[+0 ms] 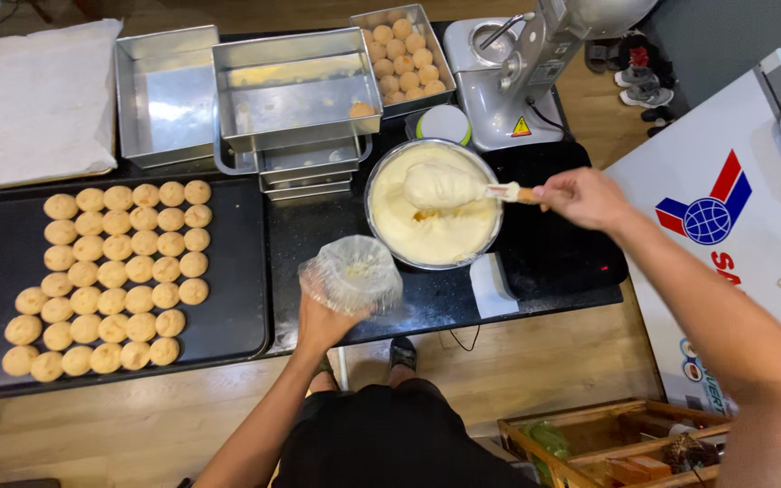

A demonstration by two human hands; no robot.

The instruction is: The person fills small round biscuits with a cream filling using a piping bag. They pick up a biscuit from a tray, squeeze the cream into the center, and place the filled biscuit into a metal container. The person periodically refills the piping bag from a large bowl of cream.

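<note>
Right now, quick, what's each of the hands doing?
Left hand: closed around a clear plastic piping bag, held open end up.
Right hand: closed on the spatula handle, the blade loaded with cream over the metal bowl.

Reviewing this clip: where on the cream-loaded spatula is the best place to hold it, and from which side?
Grip the spatula by its bare wooden handle end, coming from the right, as the right hand does. The blade points left over the mixing bowl and is heaped with cream, so only the handle, sticking out past the rim, is clean to hold.
</note>
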